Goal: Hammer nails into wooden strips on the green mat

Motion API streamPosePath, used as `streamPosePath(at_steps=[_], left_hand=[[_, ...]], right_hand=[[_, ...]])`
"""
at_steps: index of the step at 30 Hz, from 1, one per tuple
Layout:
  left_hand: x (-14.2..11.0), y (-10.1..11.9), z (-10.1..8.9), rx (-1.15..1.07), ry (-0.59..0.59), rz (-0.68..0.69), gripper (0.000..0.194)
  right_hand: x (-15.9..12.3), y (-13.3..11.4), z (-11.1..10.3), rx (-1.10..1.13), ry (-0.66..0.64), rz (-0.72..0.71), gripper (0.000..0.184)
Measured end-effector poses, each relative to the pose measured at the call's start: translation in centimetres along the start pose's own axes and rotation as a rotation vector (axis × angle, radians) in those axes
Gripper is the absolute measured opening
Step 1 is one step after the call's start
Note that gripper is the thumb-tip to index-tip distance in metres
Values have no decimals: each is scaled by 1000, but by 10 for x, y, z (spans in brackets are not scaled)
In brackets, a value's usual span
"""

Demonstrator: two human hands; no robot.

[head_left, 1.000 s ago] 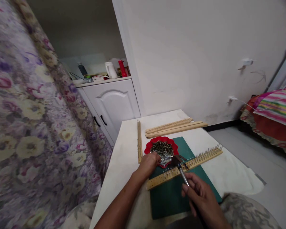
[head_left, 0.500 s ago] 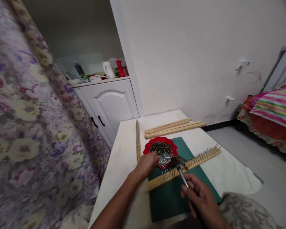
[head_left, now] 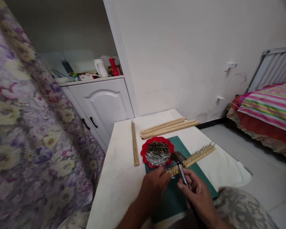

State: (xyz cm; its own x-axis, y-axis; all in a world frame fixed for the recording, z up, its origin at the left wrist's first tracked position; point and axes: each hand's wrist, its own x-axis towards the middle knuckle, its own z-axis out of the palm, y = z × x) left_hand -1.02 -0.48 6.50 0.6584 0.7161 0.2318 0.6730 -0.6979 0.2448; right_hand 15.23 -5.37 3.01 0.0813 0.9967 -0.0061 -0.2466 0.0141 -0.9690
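Observation:
My right hand point(head_left: 196, 190) is closed round the shaft of a claw hammer point(head_left: 181, 168), whose dark head sits just over a wooden strip point(head_left: 200, 154). Rows of nails stand upright along that strip, which lies across a green board point(head_left: 181, 144). At the strip's near left part, my left hand point(head_left: 156, 184) is bent with its fingers together; it is smeared by motion and anything it pinches is hidden. Just beyond the hands, a red scalloped bowl point(head_left: 145, 149) holds many loose nails point(head_left: 158, 156).
The white table point(head_left: 119, 178) carries another nailed strip point(head_left: 134, 144) on the left and several wooden strips point(head_left: 166, 127) at the back. A floral curtain point(head_left: 38, 127) hangs at left. Beyond are a white cabinet point(head_left: 107, 101) and a bed point(head_left: 269, 111).
My left hand has moved from the bowl of nails down to the nailed strip and now covers its left end. The hammer stays in my right hand. The view has shifted slightly.

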Motion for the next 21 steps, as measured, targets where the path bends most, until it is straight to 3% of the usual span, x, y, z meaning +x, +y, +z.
streamPosePath(at_steps=[3,7,11,14,18,21], left_hand=[[-17,20,11,-146,47,-3,25],[-30,23,26,-375,153,-87,21],[-38,20,46,-806,349,-340,10],[-45,21,64,-1124,416,-523,10],[-52,29,78,-1406,481,-634,10],[-56,31,73,-1469,486,-663,15]], right_hand=[[0,4,2,-12,-5,-9,32],[-2,7,4,0,-41,-4,32],[-5,7,8,26,-19,5,33],[-10,8,14,48,-32,9,35],[-21,13,23,66,-40,15,35],[-29,18,27,54,-25,9,34]])
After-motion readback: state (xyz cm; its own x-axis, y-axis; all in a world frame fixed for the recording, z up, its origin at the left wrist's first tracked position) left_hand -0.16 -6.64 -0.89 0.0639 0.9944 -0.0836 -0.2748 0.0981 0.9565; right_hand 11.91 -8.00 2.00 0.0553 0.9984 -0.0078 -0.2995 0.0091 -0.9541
